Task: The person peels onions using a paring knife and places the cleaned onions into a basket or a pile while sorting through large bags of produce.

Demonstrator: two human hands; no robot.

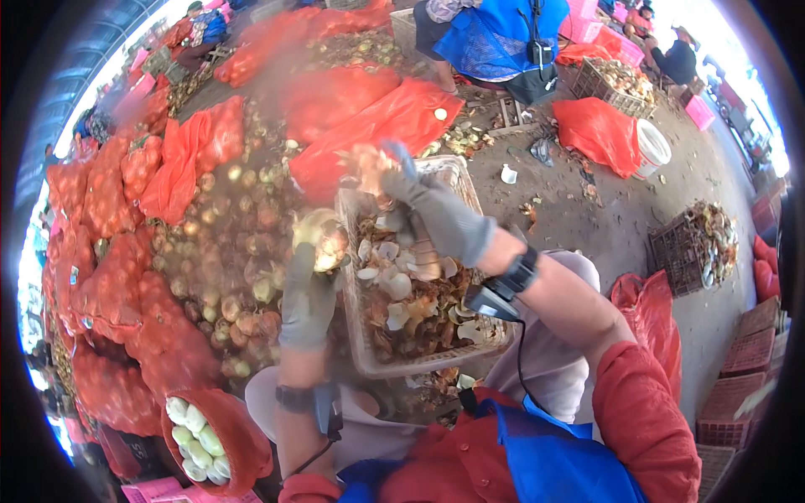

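Left hand [308, 303] clamps an onion [329, 241] at the crate's [402, 369] left edge; right hand's [443, 214] grip unclear. Peeled onions [199, 444] fill a sack [249, 444]; an unpeeled heap [231, 251] remains.

Bulging red mesh sacks [117, 272] packed with round onions are heaped along the left side. Loose sheets of bright red netting [352, 117] lie farther forward, near a person in a bright blue garment [495, 40]. A small wooden frame [513, 127] rests on the grey, debris-strewn floor [566, 230]. Toward the right, a round white bucket [653, 149] stands with red mesh cloth [594, 134] against its side. Beyond it sits a brown slatted crate [605, 94] heaped with pale scraps. Nearer, a dark brown openwork basket [673, 254] overflows with papery peelings [708, 243]. Reddish plastic crates [738, 381] are stacked at the right edge.
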